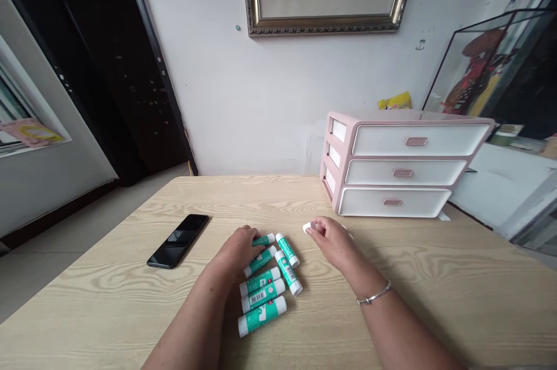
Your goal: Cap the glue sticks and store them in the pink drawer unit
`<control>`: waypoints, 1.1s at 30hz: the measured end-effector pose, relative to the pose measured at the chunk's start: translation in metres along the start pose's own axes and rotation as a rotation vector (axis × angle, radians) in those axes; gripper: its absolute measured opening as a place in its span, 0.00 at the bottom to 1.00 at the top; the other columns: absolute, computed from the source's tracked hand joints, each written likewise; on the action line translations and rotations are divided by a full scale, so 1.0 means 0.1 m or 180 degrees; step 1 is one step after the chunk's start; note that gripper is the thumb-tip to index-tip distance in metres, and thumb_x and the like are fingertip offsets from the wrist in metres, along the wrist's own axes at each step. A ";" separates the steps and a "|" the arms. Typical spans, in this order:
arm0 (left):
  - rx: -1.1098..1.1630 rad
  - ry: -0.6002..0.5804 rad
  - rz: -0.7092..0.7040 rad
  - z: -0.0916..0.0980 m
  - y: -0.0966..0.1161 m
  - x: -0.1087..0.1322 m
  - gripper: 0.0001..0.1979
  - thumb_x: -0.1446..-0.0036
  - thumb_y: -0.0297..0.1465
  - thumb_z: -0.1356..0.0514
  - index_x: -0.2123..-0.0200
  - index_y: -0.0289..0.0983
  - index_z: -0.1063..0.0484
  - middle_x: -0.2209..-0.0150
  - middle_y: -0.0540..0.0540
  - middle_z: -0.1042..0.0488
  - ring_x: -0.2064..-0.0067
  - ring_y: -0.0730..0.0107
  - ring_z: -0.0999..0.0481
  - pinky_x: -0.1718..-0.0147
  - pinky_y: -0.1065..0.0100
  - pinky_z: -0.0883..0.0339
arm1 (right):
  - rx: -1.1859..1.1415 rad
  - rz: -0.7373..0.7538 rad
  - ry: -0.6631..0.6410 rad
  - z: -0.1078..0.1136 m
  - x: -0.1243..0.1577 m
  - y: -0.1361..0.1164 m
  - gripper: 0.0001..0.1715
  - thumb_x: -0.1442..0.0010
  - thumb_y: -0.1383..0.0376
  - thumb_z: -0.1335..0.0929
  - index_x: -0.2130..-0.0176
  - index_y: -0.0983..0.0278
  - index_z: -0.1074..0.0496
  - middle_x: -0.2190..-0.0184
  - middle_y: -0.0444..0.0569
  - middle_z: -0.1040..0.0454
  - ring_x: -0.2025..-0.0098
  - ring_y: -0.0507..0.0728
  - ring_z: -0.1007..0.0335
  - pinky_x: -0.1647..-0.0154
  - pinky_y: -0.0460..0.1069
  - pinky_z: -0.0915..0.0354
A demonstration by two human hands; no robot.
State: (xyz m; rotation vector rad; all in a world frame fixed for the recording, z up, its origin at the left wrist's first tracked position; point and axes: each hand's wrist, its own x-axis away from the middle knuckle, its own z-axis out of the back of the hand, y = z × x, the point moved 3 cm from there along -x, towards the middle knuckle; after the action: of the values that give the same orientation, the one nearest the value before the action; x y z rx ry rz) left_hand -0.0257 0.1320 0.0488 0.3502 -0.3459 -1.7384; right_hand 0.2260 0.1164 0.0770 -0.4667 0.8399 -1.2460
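Observation:
Several green glue sticks with white ends lie in a loose cluster between my arms. At the cluster's far end, my left hand (242,249) has its fingers curled over the left end of a glue stick (264,239). Just below it, another glue stick (261,261) lies slanted, close to my fingers. Two glue sticks, one upper (287,250) and one lower (288,272), angle the other way on the right side. The largest glue stick (263,316) is nearest me. My right hand (331,239) is closed around a small white-ended object (308,227), mostly hidden by the fingers.
A black phone (178,241) lies on the wooden table (130,306) to the left. At the back right stands a pink and white drawer unit (402,173), with a yellow packet (395,101) behind its top. A framed picture (326,25) hangs on the wall.

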 end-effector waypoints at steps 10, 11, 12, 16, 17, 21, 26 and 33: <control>0.0313 0.0327 0.0267 0.04 -0.07 0.01 0.14 0.40 0.39 0.45 0.57 0.38 0.26 0.56 0.42 0.22 0.57 0.62 0.25 0.61 0.68 0.39 | -0.1097 0.0347 -0.3336 -0.33 0.98 -0.76 0.14 0.44 0.54 0.28 0.61 0.60 0.25 0.72 0.42 0.27 0.74 0.49 0.37 0.76 0.43 0.43; 0.0343 0.0331 0.0275 0.04 -0.06 0.02 0.14 0.40 0.39 0.45 0.57 0.38 0.26 0.56 0.42 0.22 0.57 0.62 0.25 0.61 0.68 0.39 | -0.0870 0.0427 -0.3268 -0.37 1.00 -0.76 0.13 0.45 0.55 0.27 0.62 0.60 0.25 0.72 0.41 0.27 0.74 0.49 0.38 0.76 0.43 0.45; 0.0374 0.0322 0.0280 0.04 -0.04 0.03 0.14 0.40 0.39 0.46 0.57 0.38 0.26 0.56 0.43 0.21 0.57 0.62 0.25 0.61 0.68 0.39 | -0.0694 0.0503 -0.3151 -0.40 1.00 -0.76 0.13 0.45 0.56 0.26 0.61 0.59 0.24 0.72 0.40 0.27 0.73 0.49 0.38 0.75 0.43 0.45; 0.0528 0.0151 0.0227 0.04 0.03 0.07 0.17 0.40 0.43 0.45 0.58 0.38 0.25 0.60 0.45 0.20 0.61 0.63 0.24 0.66 0.69 0.39 | -0.0435 0.0519 -0.2715 -0.49 0.88 -0.66 0.16 0.45 0.54 0.27 0.58 0.58 0.25 0.67 0.41 0.25 0.69 0.51 0.35 0.71 0.44 0.44; 0.0588 0.0085 0.0207 0.04 0.05 0.08 0.18 0.41 0.45 0.44 0.59 0.38 0.25 0.62 0.46 0.19 0.62 0.63 0.24 0.67 0.70 0.39 | -0.0426 0.0503 -0.2645 -0.50 0.85 -0.64 0.15 0.44 0.55 0.27 0.58 0.58 0.25 0.67 0.41 0.26 0.68 0.51 0.34 0.70 0.44 0.43; 0.0722 -0.0055 0.0161 0.05 0.10 0.12 0.21 0.43 0.49 0.43 0.60 0.38 0.25 0.63 0.46 0.19 0.63 0.63 0.24 0.68 0.69 0.39 | -0.0502 0.0414 -0.2523 -0.53 0.81 -0.58 0.13 0.44 0.57 0.28 0.59 0.58 0.26 0.67 0.40 0.26 0.67 0.51 0.34 0.68 0.44 0.42; 0.0588 -0.0049 0.0257 0.03 0.09 0.13 0.20 0.43 0.47 0.43 0.59 0.38 0.24 0.61 0.45 0.19 0.62 0.62 0.23 0.67 0.69 0.39 | -0.0502 0.0364 -0.2452 -0.51 0.82 -0.56 0.13 0.43 0.57 0.28 0.59 0.59 0.27 0.67 0.41 0.26 0.67 0.52 0.34 0.69 0.45 0.43; 0.0564 0.0007 0.0337 0.02 0.03 0.12 0.17 0.43 0.45 0.44 0.60 0.38 0.26 0.61 0.43 0.20 0.61 0.61 0.24 0.67 0.68 0.39 | -0.0501 0.0198 -0.2515 -0.45 0.83 -0.54 0.15 0.43 0.57 0.28 0.57 0.60 0.26 0.67 0.41 0.28 0.68 0.51 0.36 0.69 0.44 0.43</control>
State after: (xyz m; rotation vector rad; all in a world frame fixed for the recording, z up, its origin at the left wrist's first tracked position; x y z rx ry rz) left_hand -0.0263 0.1201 0.0513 0.4535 -0.5101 -1.6076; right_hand 0.1641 0.0277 0.0629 -0.9698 0.2693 -0.8261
